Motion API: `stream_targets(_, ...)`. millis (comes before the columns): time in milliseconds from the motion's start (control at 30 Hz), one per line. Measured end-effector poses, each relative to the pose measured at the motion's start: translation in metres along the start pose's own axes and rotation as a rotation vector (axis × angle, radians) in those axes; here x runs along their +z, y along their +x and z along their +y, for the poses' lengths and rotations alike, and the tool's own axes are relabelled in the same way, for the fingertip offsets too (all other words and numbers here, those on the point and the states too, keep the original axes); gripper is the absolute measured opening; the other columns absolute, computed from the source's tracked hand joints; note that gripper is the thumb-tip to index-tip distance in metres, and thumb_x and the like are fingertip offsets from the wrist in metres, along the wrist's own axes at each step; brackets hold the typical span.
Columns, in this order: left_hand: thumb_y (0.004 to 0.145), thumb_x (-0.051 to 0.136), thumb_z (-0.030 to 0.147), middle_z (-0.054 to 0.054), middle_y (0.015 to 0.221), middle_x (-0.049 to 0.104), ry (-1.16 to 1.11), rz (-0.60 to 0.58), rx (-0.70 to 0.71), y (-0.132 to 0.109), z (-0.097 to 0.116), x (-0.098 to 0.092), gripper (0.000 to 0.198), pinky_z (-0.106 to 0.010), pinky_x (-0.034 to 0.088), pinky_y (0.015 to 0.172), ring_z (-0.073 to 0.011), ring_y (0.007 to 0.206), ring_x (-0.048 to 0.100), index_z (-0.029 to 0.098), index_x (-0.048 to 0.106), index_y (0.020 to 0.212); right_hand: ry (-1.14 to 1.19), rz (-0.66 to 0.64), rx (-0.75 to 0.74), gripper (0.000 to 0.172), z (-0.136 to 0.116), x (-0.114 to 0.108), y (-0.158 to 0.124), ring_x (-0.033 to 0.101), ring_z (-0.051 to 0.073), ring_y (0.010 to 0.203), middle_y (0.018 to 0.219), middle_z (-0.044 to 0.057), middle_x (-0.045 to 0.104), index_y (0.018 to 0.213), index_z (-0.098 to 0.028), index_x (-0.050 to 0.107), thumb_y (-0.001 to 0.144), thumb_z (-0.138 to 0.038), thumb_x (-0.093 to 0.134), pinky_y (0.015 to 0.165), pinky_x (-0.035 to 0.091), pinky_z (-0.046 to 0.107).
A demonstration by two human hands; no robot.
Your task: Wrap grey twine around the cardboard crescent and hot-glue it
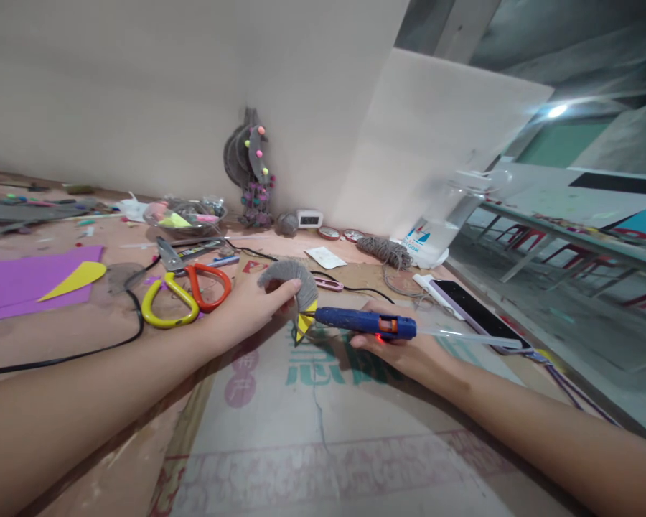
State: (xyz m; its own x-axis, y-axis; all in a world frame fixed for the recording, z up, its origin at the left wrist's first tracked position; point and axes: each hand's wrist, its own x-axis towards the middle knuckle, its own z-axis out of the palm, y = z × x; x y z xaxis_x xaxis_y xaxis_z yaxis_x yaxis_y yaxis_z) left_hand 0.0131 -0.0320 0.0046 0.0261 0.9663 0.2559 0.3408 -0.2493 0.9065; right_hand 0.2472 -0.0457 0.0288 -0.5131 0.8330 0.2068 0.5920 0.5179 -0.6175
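Note:
My left hand (272,300) pinches a curved, crescent-like piece wrapped in grey yarn (300,276). A yellow tip (306,323) shows at the lower end of this piece. My right hand (390,345) grips a blue hot glue gun (355,322), its red light glowing underneath. The gun's nozzle is at the yellow tip, close to where the grey yarn ends; I cannot tell if it touches. A clear glue stick (474,336) sticks out of the back of the gun. Both hands are above a printed cardboard sheet (269,445).
Scissors (169,301) with yellow and orange handles lie left of my left hand, near purple sheets (37,276). A black cord crosses the table. Behind are a bowl of supplies (183,215), a yarn bundle (385,253) and a clear jug (446,222). A phone (476,310) lies at right.

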Motion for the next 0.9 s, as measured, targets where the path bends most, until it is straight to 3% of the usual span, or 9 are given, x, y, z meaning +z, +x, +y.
stream_targets(233,0.074,0.053,0.043,-0.002,0.069,0.064,0.032,-0.005,0.011,-0.0003,-0.0003,-0.0003,0.031,-0.024,0.041,0.054,-0.0165,0.062,0.057,0.017,0.064,0.086,-0.012,-0.017,-0.01,0.029,-0.0023,-0.0001,-0.0001,0.044,0.013,0.055,0.06,-0.001,0.047,0.065,-0.021,0.05,0.073,-0.046,0.06,0.047,0.034,0.026)
stream_targets(433,0.073,0.054,0.042,-0.001,0.059,0.062,-0.007,-0.018,-0.03,-0.0011,0.0032,-0.0008,0.028,-0.025,0.041,0.054,-0.018,0.061,0.058,0.016,0.064,0.08,-0.035,-0.008,-0.009,0.03,0.0007,-0.0002,-0.0011,0.044,0.013,0.054,0.06,0.0,0.048,0.065,-0.019,0.051,0.073,-0.046,0.061,0.048,0.035,0.026)
stream_targets(900,0.075,0.052,0.043,-0.001,0.059,0.063,0.057,-0.016,0.02,0.0001,-0.0015,-0.0005,0.029,-0.025,0.041,0.052,-0.0171,0.058,0.058,0.017,0.064,0.08,-0.068,-0.015,-0.016,0.029,0.0011,0.0,-0.0012,0.045,0.014,0.058,0.062,0.001,0.051,0.067,-0.019,0.054,0.072,-0.048,0.061,0.052,0.037,0.026)
